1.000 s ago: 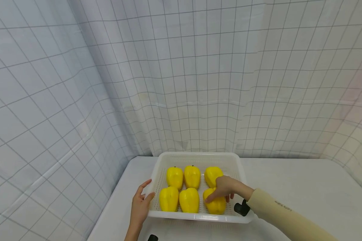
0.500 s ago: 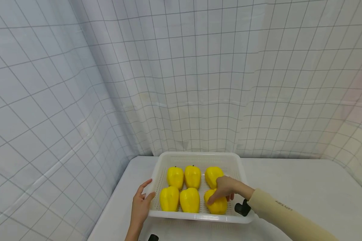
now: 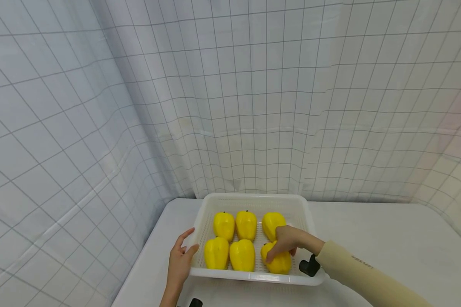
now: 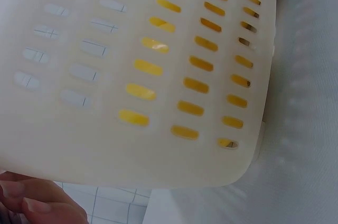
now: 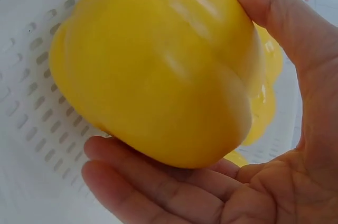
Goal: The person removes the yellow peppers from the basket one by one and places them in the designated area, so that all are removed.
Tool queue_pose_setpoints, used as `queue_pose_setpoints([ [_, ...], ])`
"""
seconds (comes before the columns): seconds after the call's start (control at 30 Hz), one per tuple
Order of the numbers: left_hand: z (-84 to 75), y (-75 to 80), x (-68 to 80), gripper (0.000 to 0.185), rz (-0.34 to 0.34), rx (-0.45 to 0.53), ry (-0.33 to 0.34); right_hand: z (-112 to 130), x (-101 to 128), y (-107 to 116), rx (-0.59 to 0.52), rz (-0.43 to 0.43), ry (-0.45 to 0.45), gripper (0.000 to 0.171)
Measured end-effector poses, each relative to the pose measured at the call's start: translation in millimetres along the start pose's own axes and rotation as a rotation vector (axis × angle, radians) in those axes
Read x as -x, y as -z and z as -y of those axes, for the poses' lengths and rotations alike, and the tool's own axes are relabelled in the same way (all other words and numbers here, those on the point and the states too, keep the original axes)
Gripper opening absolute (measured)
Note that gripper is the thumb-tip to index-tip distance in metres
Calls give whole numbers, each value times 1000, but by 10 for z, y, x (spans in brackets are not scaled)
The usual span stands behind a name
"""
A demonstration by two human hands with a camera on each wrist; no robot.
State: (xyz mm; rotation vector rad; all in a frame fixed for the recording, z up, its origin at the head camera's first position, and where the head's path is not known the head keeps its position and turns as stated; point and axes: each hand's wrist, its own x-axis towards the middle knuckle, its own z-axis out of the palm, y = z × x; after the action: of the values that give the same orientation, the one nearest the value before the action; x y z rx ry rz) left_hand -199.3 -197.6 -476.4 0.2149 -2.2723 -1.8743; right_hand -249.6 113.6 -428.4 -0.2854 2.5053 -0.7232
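In the head view, a white perforated plastic basket holds several yellow bell peppers in two rows. My right hand grips the front right bell pepper from above. The right wrist view shows that bell pepper between the thumb and the fingers, with the basket floor beneath. On the left, my left hand holds the basket's side, thumb over the rim and fingers outside it. Left-hand fingertips appear curled beside the wall in the left wrist view, with yellow visible through the slots.
The back right bell pepper sits just behind my right hand. Two more stand in front at left and centre, two behind them. A white table bears the basket. Grid-patterned white curtains hang behind and at the sides.
The front right bell pepper has tilted and shifted slightly to the right under my right hand, and its stem end shows more. My left hand and the basket stay almost where they were.
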Motion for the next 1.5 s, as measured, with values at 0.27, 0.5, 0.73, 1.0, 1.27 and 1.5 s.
queue_pose_setpoints([
  [0.27,-13,-8,20,47,2,3,-14,-34,-20,11,11,1,10,64],
  [0.5,-12,2,19,47,-2,-1,-19,-63,-33,64,-84,35,45,59],
  [0.73,-11,-5,19,47,-10,-15,-21,-80,-22,98,-259,84,70,49],
  [1.0,-10,5,4,46,-11,-33,-8,-78,-1,110,-415,98,97,46],
  [1.27,-5,10,5,46,-5,-31,-24,-62,8,107,-417,115,105,46],
  [1.5,-6,2,2,46,-8,-37,-20,-57,17,124,-445,127,138,44],
])
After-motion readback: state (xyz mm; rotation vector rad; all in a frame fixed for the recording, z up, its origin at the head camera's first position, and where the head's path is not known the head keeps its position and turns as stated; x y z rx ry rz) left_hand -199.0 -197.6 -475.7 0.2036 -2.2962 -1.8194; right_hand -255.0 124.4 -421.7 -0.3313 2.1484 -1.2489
